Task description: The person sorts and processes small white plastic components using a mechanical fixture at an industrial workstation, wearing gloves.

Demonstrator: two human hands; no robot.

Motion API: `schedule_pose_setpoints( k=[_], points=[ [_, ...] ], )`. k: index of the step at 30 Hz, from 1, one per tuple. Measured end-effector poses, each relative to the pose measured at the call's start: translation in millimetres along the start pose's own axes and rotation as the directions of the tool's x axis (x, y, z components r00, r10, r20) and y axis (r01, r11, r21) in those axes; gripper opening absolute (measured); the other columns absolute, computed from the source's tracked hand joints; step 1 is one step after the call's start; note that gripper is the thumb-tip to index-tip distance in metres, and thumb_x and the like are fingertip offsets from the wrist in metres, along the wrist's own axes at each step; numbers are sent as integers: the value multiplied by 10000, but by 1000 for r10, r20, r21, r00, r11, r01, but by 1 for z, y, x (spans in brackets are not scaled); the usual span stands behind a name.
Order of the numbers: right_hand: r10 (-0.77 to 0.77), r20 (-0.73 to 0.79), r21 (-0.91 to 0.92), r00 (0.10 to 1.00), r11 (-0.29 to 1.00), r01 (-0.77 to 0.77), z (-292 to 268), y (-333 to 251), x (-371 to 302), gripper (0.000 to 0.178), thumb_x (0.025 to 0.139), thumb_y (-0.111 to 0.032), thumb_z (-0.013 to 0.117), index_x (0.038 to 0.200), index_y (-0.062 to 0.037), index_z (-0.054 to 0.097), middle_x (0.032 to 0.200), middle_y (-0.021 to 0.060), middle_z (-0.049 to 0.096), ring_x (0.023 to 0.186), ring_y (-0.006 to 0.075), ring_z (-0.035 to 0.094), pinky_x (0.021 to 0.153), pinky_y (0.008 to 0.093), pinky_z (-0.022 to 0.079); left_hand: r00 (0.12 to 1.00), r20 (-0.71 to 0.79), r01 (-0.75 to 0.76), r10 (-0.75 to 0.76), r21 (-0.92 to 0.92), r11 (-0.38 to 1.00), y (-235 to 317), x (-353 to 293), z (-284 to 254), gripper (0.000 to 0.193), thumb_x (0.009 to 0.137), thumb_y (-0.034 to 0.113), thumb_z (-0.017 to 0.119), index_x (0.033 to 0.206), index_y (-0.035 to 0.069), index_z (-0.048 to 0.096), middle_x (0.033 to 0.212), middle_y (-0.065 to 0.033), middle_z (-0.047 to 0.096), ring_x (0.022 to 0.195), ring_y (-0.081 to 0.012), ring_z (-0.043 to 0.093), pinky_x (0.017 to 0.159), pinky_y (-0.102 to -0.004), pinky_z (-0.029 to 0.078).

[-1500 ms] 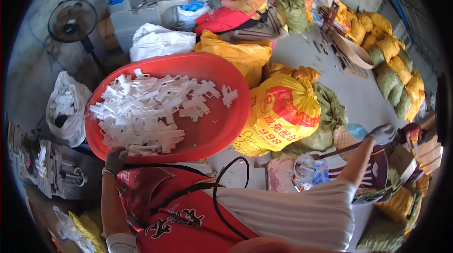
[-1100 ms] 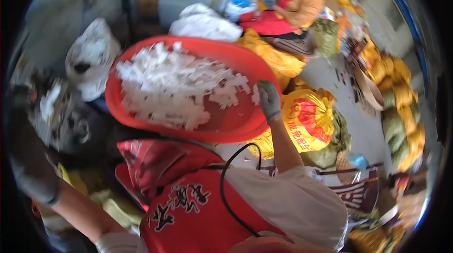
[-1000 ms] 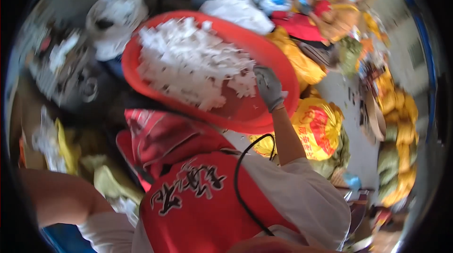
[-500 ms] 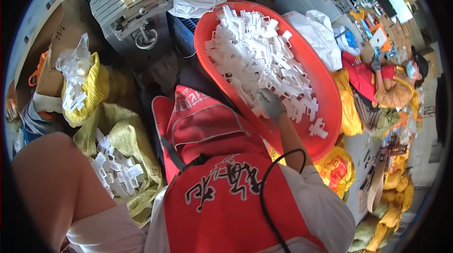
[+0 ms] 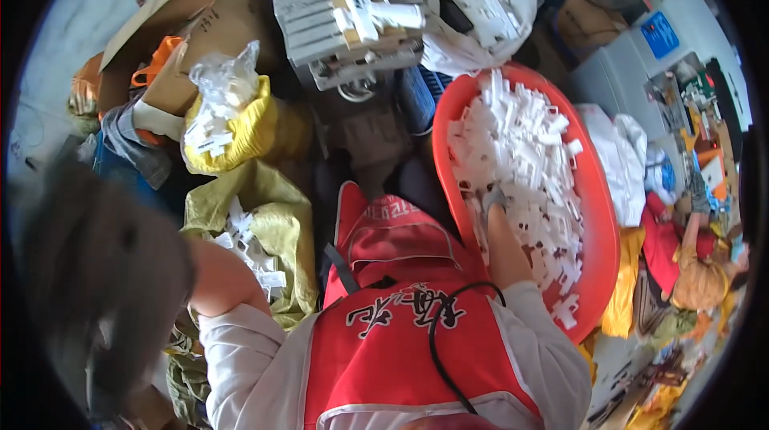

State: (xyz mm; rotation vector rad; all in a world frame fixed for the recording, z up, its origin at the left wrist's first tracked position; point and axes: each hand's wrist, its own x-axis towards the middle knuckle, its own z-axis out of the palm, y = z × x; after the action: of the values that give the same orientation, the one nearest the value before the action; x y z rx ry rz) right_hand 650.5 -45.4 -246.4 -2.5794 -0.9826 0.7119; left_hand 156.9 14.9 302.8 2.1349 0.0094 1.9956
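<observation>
My right hand [image 5: 494, 199], in a grey glove, reaches into a large oval red tub [image 5: 602, 270] heaped with white plastic parts [image 5: 521, 141], several of them pistol-shaped. Its fingers dip among the parts near the tub's left wall, so what they hold, if anything, is hidden. Close up at the far left is my left hand [image 5: 104, 262], in a dark glove and smeared by motion; its fingers cannot be made out. Beside that forearm, an open olive woven sack [image 5: 292, 226] holds more white parts [image 5: 260, 258].
A metal machine table [image 5: 304, 33] at the back bears a white pistol-shaped piece [image 5: 372, 15]. A white bag [image 5: 456, 53] of parts stands beside it. Left are a yellow sack [image 5: 240, 149] and a cardboard box [image 5: 196, 45]. A co-worker [image 5: 693, 270] sits at the right.
The view has swung, shifting the tub and sacks rightward. My left hand has come into view at the left, blurred. My right hand now sits lower among the parts by the tub's left wall.
</observation>
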Motion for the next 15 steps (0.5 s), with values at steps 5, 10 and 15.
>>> schedule_pose_setpoints(
  k=[5,10,15],
  points=[
    [-168,115,277,979,952,131,-43,-56,-63,335,852,-217,534,1144,-51,534,1050,181,603,953,284,581,823,363,449,600,-92,774,-795,319,547,-94,-123,20,257,919,67,470,1121,-51,578,1045,-118,629,985,-164,576,900,-272,426],
    [-390,42,191,920,907,376,-23,-48,-71,347,883,-202,476,1179,-24,511,1016,217,580,943,301,570,841,339,440,571,8,741,-821,425,519,-143,-141,33,213,876,96,547,1044,-14,620,969,-115,661,876,-184,630,787,-275,474],
    [-203,295,339,933,936,97,-41,-65,-77,463,908,-356,452,1196,7,477,1163,269,523,1078,412,504,899,398,410,559,36,762,-829,372,530,-161,-149,32,199,882,90,545,1038,-7,623,936,-112,667,877,-166,626,780,-268,470]
  ],
)
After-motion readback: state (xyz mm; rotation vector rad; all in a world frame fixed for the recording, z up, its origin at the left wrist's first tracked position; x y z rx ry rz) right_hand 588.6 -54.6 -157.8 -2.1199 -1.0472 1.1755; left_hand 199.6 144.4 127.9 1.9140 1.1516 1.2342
